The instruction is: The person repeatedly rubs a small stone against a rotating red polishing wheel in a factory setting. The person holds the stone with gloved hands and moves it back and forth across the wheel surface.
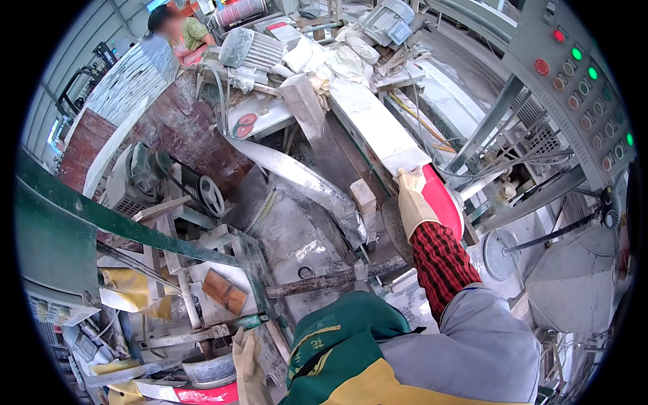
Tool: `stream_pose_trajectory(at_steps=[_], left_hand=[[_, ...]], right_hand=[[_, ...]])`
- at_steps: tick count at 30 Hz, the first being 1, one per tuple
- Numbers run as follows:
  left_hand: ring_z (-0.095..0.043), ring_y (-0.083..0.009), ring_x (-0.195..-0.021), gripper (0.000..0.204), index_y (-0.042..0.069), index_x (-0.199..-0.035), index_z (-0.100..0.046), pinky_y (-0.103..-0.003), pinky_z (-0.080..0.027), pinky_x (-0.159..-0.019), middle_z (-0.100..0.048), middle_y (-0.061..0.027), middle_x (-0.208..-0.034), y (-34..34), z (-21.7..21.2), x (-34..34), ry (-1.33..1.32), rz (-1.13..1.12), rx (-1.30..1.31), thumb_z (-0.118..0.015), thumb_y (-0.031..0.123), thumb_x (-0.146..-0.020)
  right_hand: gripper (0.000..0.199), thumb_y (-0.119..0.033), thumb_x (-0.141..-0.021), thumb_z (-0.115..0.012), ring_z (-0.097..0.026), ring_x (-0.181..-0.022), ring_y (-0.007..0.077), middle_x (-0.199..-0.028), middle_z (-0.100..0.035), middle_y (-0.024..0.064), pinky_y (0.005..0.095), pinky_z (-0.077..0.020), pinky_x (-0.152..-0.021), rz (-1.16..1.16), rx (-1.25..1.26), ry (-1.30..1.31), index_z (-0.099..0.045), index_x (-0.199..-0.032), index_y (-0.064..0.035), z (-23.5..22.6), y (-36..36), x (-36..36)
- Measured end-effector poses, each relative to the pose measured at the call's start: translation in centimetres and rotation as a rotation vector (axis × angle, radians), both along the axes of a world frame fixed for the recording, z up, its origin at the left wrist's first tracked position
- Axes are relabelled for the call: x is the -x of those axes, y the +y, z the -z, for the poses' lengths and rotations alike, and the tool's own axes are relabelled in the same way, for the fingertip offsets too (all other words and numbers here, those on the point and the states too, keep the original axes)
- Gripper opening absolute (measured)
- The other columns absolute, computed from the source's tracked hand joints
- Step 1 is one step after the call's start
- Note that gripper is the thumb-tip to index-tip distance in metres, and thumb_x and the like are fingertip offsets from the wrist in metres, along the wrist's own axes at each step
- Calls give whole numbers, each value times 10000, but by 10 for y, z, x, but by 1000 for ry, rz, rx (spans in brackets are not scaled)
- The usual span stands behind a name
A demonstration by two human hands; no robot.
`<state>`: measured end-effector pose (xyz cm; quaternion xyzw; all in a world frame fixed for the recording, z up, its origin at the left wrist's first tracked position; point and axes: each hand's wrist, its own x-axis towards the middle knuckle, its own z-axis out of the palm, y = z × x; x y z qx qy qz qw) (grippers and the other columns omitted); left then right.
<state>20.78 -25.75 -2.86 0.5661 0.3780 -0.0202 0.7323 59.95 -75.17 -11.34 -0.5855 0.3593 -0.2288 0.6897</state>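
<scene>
My right hand (415,200), in a cream work glove, reaches forward to the near end of a long white slab (368,121). Its fingers close around the slab's edge, though the fingertips are partly hidden. Right beside that hand is a bright red curved surface (442,202). Lower down, my left hand (248,361) wears the same kind of glove. Its fingers stretch upward, apart from one another, just below a green bar end (248,322), and nothing shows in them. Whether they touch the bar is unclear.
A control panel (580,88) with lit buttons stands at the right. A belt-driven motor (138,179) and handwheel (210,196) are at left. A brown block (225,291) lies near my left hand. Another person (192,37) is at the far left, by stacked strips (131,88).
</scene>
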Motion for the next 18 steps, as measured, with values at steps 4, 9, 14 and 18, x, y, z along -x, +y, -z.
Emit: stream_pose_trajectory(at_steps=[4, 9, 14, 18], left_hand=[[-601, -107, -997, 553, 45, -1439, -375, -240, -489, -812, -622, -40, -1173, -12, -6, -13, 19, -7, 26, -646, 150, -968], [-605, -106, -997, 532, 50, -1426, -405, -254, -501, -840, -628, -26, -1162, -3, 7, -6, -21, 35, 50, -648, 163, -966], [-617, -114, -1004, 568, 81, -1465, -392, -246, -526, -849, -630, -95, -1258, 7, 15, 4, 20, -42, 67, -647, 164, -964], [-614, -121, -1006, 534, 79, -1448, -423, -247, -525, -832, -635, -94, -1231, 14, 20, 28, -21, -131, 88, -636, 161, -965]], right_hand=[[458, 6, -778, -668, -696, -863, 324, -1034, -654, 208, 415, -618, -617, -56, 202, 108, -521, -1211, 31, 33, -26, -11], [376, -30, -780, -673, -701, -845, 348, -1044, -653, 243, 415, -587, -529, -55, 139, 182, -536, -1125, 28, 13, -27, -15], [356, -244, -1000, -379, -635, -1030, 441, -1209, -572, 305, 565, -525, -833, -372, 86, 189, -478, -1203, 31, 14, -85, 0], [417, -239, -1038, -371, -581, -1109, 400, -1365, -511, 210, 542, -491, -985, 37, -418, -160, -443, -1361, 14, 12, -56, 12]])
